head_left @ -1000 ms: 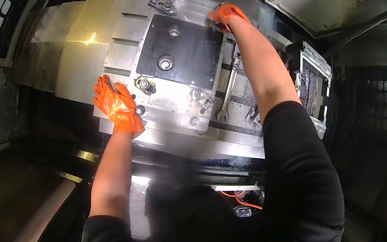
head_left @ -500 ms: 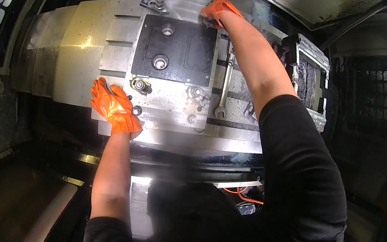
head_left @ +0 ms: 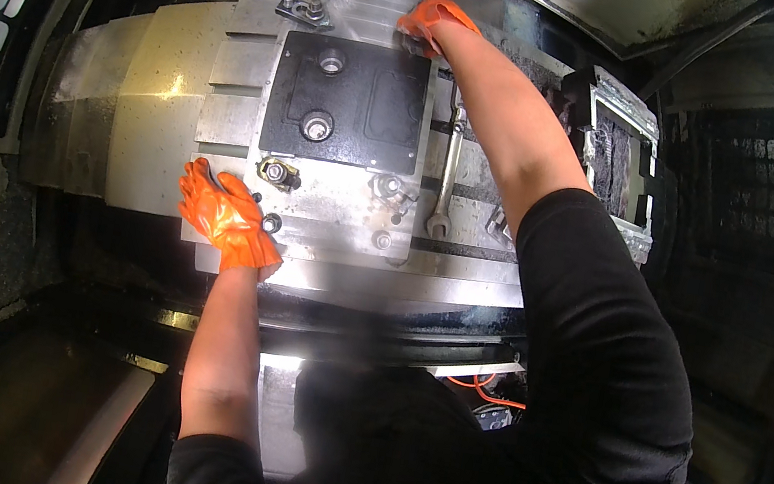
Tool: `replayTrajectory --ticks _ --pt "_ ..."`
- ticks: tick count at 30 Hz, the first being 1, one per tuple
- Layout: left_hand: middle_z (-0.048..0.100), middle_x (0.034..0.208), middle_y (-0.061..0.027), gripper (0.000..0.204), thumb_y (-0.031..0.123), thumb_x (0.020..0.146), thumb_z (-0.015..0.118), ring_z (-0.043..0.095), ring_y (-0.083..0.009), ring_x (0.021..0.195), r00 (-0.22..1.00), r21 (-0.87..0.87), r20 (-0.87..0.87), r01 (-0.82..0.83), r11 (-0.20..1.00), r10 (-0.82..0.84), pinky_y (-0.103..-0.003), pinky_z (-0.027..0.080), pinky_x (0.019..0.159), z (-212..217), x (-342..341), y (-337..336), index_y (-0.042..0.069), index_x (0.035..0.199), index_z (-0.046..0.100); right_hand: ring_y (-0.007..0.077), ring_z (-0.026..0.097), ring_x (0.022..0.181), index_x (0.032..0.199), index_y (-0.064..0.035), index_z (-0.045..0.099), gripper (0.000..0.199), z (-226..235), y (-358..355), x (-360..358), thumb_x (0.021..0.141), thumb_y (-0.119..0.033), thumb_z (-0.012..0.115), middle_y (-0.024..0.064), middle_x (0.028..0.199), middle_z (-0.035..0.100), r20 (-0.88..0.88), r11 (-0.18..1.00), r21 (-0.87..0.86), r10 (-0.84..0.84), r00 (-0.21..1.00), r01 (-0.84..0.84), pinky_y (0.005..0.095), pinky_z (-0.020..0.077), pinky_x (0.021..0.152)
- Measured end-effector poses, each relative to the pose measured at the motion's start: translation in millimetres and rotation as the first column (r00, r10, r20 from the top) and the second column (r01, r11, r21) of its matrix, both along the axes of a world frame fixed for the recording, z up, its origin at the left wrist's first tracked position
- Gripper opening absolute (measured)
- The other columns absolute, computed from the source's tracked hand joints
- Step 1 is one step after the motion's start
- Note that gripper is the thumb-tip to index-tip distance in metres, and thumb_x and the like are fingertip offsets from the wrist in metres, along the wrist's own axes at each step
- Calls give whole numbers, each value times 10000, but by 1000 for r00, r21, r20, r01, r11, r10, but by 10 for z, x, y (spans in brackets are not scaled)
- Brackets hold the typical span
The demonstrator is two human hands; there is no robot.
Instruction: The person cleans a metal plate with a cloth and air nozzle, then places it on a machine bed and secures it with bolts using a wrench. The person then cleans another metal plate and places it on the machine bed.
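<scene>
My left hand (head_left: 221, 214), in an orange rubber glove, rests with its fingers stretched out on the slotted metal machine table (head_left: 224, 120), beside a bolt head (head_left: 270, 224). My right hand (head_left: 434, 22), gloved the same way, reaches to the far right corner of a dark rectangular plate (head_left: 349, 99). Its fingers curl down over something small and dark that the glove mostly hides. Two round holes with bright metal inside show in the plate. Near its front edge stand a clamp with a bolt (head_left: 277, 172) and another clamp (head_left: 389, 188); a third clamp (head_left: 304, 10) sits behind it.
A combination wrench (head_left: 449, 173) lies on the table right of the plate, under my right forearm's inner side. Farther right stands a rectangular metal frame (head_left: 624, 118). Bright metal covers (head_left: 161, 105) flank the table's left, and dark machine walls with slotted windows enclose both sides.
</scene>
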State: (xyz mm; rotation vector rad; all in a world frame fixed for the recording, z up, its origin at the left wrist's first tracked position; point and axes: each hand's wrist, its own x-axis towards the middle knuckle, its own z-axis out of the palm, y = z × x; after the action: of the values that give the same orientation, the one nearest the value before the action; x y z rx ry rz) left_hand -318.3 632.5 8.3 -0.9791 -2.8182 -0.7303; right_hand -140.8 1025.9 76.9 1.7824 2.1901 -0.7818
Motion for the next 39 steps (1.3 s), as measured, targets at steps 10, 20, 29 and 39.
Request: replayTrajectory --ticks 10,20,29,39 --pt "490 1508 -213 486 278 982 496 412 -411 1416 999 12 -28 -16 1000 16 -549 240 1180 -50 -16 -13 32 1400 524 273 666 795 933 -67 709 334 -5 113 28 894 -382 606 120 891 709 306 867 244 355 883 -434 403 511 697" --pt "490 1511 -213 484 271 973 506 403 -406 1429 999 -1 3 -45 999 45 -550 231 1192 -39 -32 -16 36 1395 540 408 678 903 976 -5 720 543 627 -422 -47 983 -471 441 217 983 715 251 887 214 356 900 -410 474 544 805" --pt "492 1503 -225 504 287 978 509 397 -404 1434 999 19 43 -27 999 26 -549 208 1205 -9 1 8 14 1401 533 387 721 845 1061 -111 674 253 4 -166 280 930 -255 513 178 961 747 515 397 493 584 627 -774 546 540 606" --pt "508 1485 -229 483 283 989 506 407 -420 1422 998 29 -32 -54 998 54 -551 239 1189 -104 -1 -7 26 1398 538 375 705 992 1083 -36 725 527 802 -742 -453 621 -255 856 183 1022 728 477 565 447 506 719 -694 541 567 766"
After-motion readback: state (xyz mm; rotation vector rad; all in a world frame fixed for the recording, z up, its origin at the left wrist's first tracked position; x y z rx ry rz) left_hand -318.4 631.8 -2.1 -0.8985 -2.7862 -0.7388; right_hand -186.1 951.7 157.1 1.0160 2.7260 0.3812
